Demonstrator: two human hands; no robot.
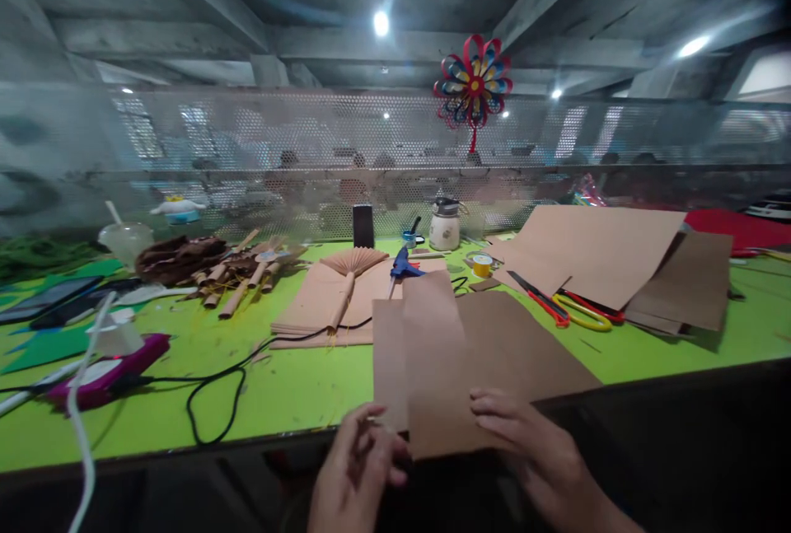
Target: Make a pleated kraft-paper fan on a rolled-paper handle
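A sheet of brown kraft paper (445,401) lies in front of me with a lighter upright fold or strip, its near edge hanging past the table. My right hand (537,442) rests its fingers on top of the sheet's right part; its thumb is hidden, apparently below the paper. Beside the sheet's near left corner is my left hand (364,467), fingers loosely curled and apart, with nothing visible in them. Behind the sheet, a blue glue gun (404,264) stands near a pleated paper fan (347,282) lying on stacked brown paper (302,302).
Red-handled scissors (549,305) and yellow-handled scissors (584,312) lie right, by large brown sheets (593,249). A black cable (241,368) loops left from a purple power strip (114,368). Behind are small rolled pieces (238,294), a yellow spool (481,266) and a jug (444,228).
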